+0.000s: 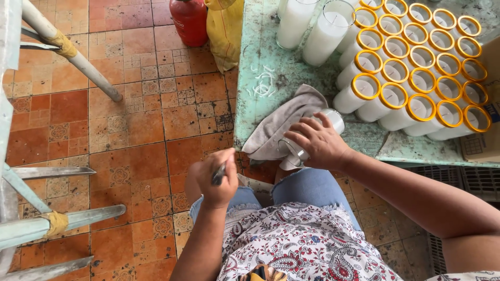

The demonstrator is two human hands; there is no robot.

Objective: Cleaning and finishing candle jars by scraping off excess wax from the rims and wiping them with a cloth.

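- The right hand (319, 141) is gripping a clear glass jar filled with white wax (312, 135), fingers wrapped over its side, holding it tilted on its side at the near edge of the worn, pale green painted desk (260, 47).
- The jar is lying partly on a crumpled grey cloth (284, 122), which is draping over the near edge of the desk.
- The left hand (216, 179) is closed in a fist around a small dark, thin tool (220, 173), hovering over the person's lap, to the left of the jar and apart from it.
- To the right and farther back on the desk, rows of white wax candles in glasses with yellow rims (416, 73) are standing packed tightly together.
- 2 taller clear glass candles without yellow rims (312, 26) are standing at the far side, left of those rows.
- White wax shavings (263, 83) are lying on the desk just beyond the cloth.
- On the orange tiled floor (130, 104) at the far side, a red cylinder (189, 20) is standing beside a yellow bag (225, 31).
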